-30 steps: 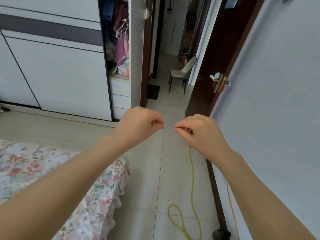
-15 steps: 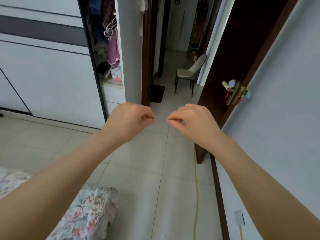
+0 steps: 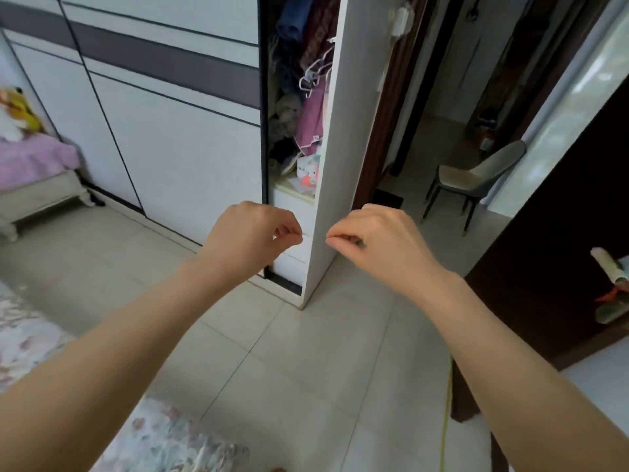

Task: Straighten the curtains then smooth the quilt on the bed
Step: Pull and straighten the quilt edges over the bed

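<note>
Holding both arms out in front, the person keeps the left hand [image 3: 252,233] and the right hand [image 3: 371,236] near each other but apart. Each hand is loosely curled, with thumb and forefinger pinched together, and I see nothing between the fingers. It looks like a resting pose while walking, not a grip.

The curtains are not in view, so I cannot tell their state. The quilt [image 3: 30,335], with a flower pattern, lies on the bed below and to the left of the left hand, well apart from both hands.

Beyond the hands stands a wardrobe [image 3: 170,131] with one side open and clothes [image 3: 313,110] hanging inside. Beyond the right hand a doorway shows a chair [image 3: 476,178]. A yellow cord [image 3: 446,420] lies on the floor [image 3: 306,352] below the right forearm.

Probably the person is only moving through the room, and neither task step is in hand.
</note>
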